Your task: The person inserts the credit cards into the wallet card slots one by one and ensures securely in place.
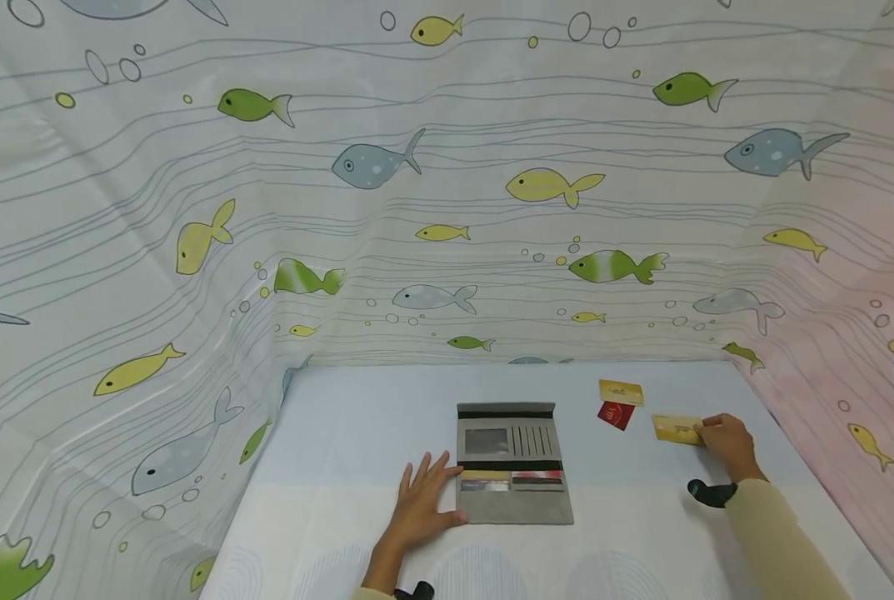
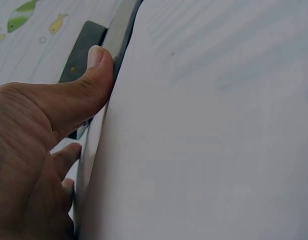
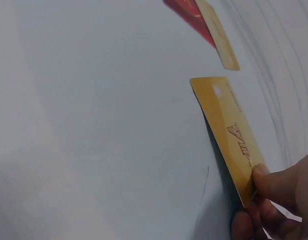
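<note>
My right hand point(image 1: 730, 442) pinches a yellow card point(image 1: 677, 429) by its right end, thumb on top. In the right wrist view that yellow card point(image 3: 229, 132) is tilted up off the tabletop, with a shadow beneath. A grey wallet point(image 1: 514, 505) lies unfolded at the middle of the table, several cards point(image 1: 484, 476) showing in its lower slots. Beside its left edge my left hand point(image 1: 420, 508) rests with fingers spread, thumb and a fingertip touching the wallet. The left wrist view shows the left thumb point(image 2: 96, 75) against the wallet's edge.
Left of the held card lie a red card point(image 1: 616, 415) and another yellow card point(image 1: 621, 392), partly overlapping. The white table point(image 1: 357, 433) is enclosed by a fish-patterned curtain point(image 1: 491, 292) at the back and both sides.
</note>
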`<state>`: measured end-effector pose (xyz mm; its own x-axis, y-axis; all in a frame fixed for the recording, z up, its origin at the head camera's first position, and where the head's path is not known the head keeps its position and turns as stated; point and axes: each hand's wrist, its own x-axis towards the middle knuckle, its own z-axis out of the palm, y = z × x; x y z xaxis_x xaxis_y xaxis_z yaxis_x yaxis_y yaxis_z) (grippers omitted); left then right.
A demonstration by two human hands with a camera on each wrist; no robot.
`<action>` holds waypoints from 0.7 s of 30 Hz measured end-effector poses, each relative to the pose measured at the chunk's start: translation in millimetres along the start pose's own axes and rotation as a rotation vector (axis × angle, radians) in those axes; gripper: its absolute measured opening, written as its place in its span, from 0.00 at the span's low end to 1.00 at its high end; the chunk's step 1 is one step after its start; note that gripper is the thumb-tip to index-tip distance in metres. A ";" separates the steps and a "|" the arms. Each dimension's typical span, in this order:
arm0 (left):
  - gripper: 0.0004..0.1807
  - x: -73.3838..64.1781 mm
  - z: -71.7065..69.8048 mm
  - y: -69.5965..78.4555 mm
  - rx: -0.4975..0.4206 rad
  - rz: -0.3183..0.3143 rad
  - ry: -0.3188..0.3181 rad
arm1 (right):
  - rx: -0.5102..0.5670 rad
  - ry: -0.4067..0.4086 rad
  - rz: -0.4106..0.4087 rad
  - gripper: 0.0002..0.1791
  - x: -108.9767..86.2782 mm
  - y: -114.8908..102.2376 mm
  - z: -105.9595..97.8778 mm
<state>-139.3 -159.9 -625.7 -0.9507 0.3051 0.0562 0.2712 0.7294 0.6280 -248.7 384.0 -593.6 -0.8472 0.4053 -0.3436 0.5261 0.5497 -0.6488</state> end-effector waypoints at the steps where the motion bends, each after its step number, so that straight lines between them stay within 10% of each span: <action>1: 0.44 -0.2 0.3 -0.5 0.001 0.001 0.000 | 0.029 -0.006 0.006 0.28 0.6 2.2 -2.2; 10: 0.44 -1.0 0.1 -1.2 -0.002 0.005 0.007 | 0.246 -0.241 -0.051 0.35 -2.7 19.0 -26.0; 21: 0.44 -0.2 2.4 -2.7 -0.001 0.038 0.033 | 0.700 -0.266 -0.064 0.15 -39.9 28.3 -12.5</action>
<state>-139.4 -160.4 -629.2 -0.9441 0.3121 0.1060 0.3072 0.7168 0.6259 -199.1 392.5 -589.7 -0.9105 0.1488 -0.3857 0.3806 -0.0624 -0.9226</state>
